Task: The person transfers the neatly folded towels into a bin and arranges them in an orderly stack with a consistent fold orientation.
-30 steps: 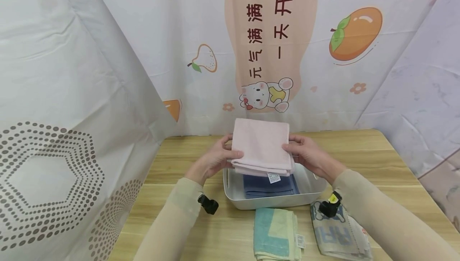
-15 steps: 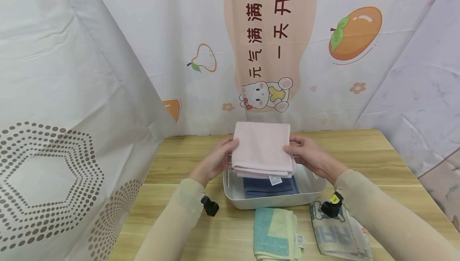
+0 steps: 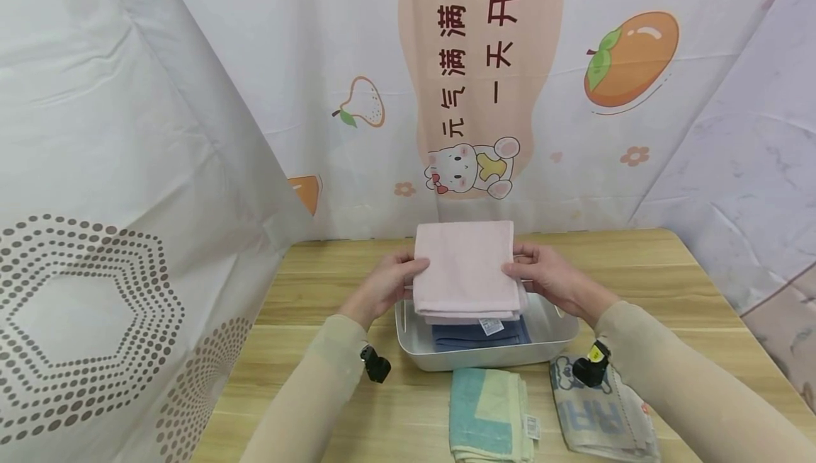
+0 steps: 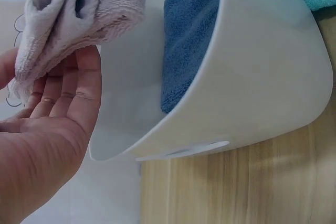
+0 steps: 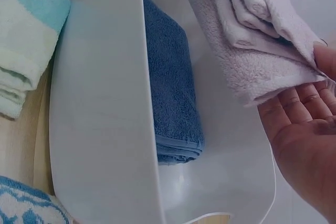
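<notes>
A folded pink towel [image 3: 467,268] is held level above a white bin [image 3: 491,359], its white label hanging at the near side. My left hand [image 3: 385,280] grips the towel's left edge, thumb on top and fingers beneath, as the left wrist view shows of the hand [image 4: 58,108]. On the opposite edge my right hand [image 3: 551,275] pinches it the same way; in the right wrist view the fingers of that hand [image 5: 310,124] lie under the fold. Inside the bin lies a folded dark blue towel [image 5: 173,82], partly covered by the pink one in the head view.
In front of the bin, a teal and pale yellow towel [image 3: 487,413] lies folded on the wooden table [image 3: 287,350]. To its right is a grey and blue patterned towel [image 3: 593,413], partly behind the right forearm. A printed curtain [image 3: 357,180] hangs behind the table.
Both hands keep hold of the pink towel. It has come slightly lower and nearer over the bin, covering more of the blue towel. The left fingers have shifted a little on its edge.
</notes>
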{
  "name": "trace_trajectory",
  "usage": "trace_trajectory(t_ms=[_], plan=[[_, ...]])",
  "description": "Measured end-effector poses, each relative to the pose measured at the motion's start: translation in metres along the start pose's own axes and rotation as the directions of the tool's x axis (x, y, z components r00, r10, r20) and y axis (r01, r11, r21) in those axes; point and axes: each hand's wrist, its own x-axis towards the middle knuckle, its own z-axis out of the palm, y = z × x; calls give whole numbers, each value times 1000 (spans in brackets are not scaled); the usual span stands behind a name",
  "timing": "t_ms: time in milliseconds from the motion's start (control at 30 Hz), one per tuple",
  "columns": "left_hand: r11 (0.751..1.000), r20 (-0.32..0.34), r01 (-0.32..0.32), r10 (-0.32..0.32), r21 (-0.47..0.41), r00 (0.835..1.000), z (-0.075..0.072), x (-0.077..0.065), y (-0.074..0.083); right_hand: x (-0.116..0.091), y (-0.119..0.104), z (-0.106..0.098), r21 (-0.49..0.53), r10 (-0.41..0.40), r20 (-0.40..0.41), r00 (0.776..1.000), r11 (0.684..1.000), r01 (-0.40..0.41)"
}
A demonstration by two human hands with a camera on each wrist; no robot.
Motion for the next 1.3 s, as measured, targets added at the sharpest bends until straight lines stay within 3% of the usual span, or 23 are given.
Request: trace_trajectory(t_ms=[533,1300], plan=[[992,-39,23,-18,124,999,4,8,-15,-1,6,-3,-61,53,-7,999,997,-53],[959,-141,130,-96,254,985,20,7,-19,-2,17,-2,-157,153,-38,988,975,-157]])
